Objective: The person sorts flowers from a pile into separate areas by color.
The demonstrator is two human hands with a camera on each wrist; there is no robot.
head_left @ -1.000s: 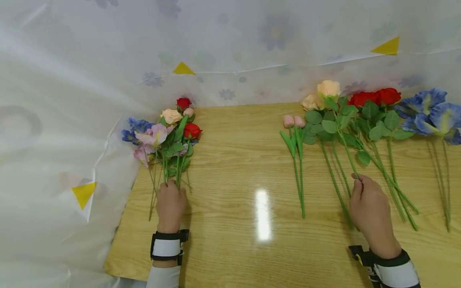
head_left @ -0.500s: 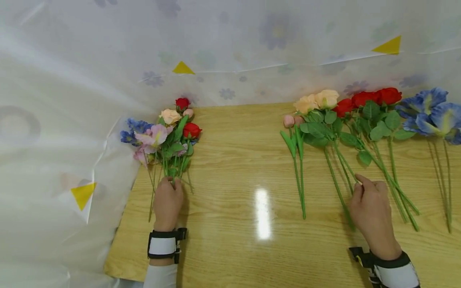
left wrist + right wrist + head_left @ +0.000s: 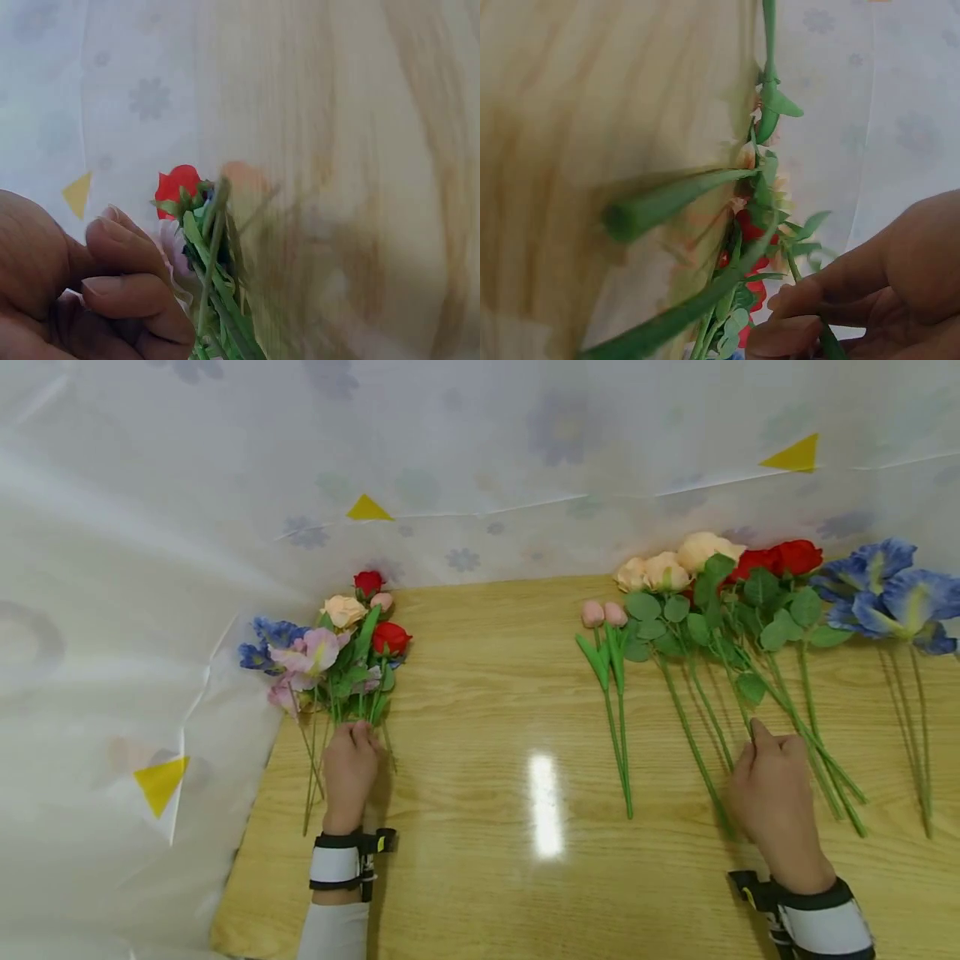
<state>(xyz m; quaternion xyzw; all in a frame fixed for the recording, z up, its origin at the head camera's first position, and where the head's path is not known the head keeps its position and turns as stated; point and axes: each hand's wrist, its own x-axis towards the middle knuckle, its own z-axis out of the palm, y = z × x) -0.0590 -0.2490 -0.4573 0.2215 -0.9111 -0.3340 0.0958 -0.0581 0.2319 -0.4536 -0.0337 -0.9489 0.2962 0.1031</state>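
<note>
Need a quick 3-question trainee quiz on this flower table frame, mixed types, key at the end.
1. True or false: the left hand holds the mixed bunch by its stems.
2. Which stem is in the right hand grip? A) pink tulips B) a peach rose C) blue irises
3. Fill in: the red roses lie between the peach roses and the ____ irises.

Key: 1 true; 2 B; 3 blue.
</note>
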